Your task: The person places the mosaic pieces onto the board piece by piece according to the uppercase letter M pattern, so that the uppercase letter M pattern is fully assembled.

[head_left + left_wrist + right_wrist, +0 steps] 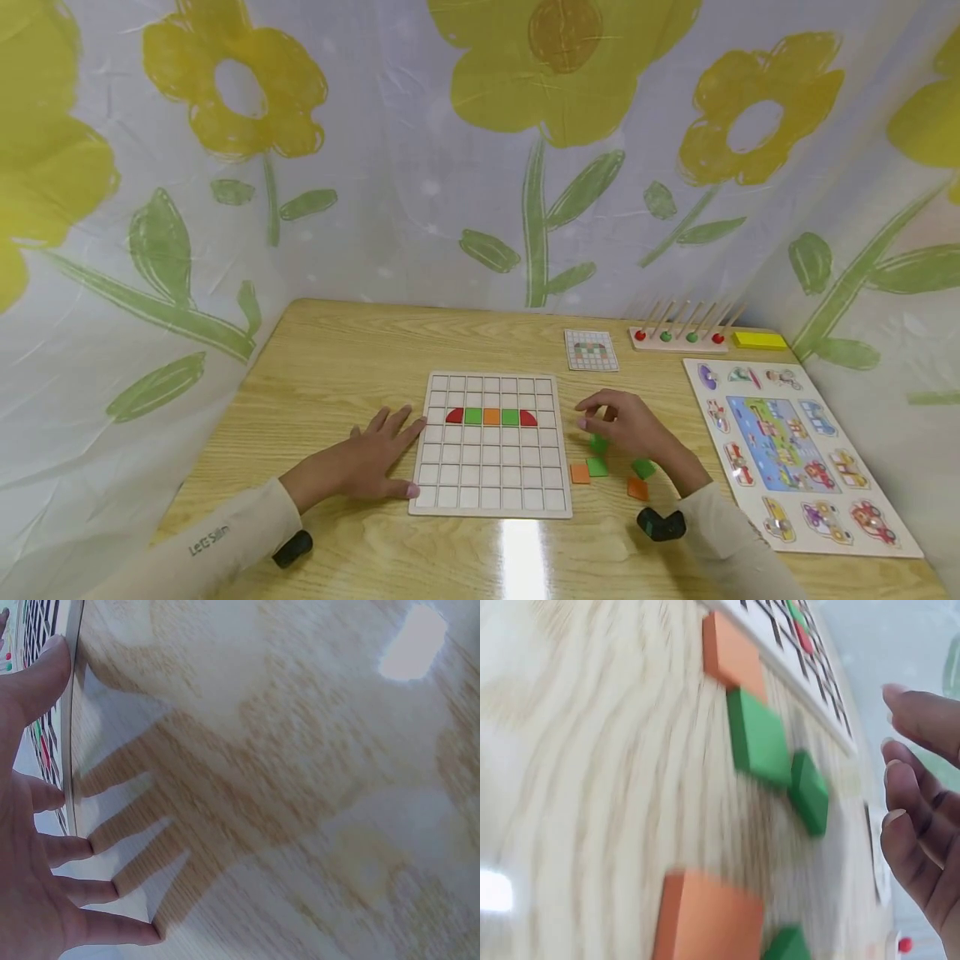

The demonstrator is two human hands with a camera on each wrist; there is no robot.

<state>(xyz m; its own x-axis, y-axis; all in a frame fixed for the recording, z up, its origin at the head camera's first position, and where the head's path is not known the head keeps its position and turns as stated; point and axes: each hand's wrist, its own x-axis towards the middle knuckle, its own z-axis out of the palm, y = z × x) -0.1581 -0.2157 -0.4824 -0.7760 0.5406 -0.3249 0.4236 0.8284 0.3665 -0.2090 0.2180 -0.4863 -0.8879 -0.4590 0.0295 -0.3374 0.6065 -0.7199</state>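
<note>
A white grid board (459, 498) lies on the wooden table. Across one of its rows run a red quarter-round piece (455, 416), a green square, an orange square (491, 417), another green square and a second red quarter-round. My left hand (367, 458) spreads its fingers beside the board, thumb over the lower left corner and fingertips at the left edge. Right of the board, my right hand (626, 423) hovers above loose tiles, fingers loosely bent. Between thumb and fingertips nothing shows in the right wrist view. Below it lie a green tile (759, 739) and an orange tile (731, 656).
Behind the board is a small pattern card (591, 351). A peg stand (678, 339) with red and green beads stands at the back right, next to a yellow block (759, 340). A picture puzzle board (806, 454) lies at the right. Flowered curtain (390, 208) surrounds the table.
</note>
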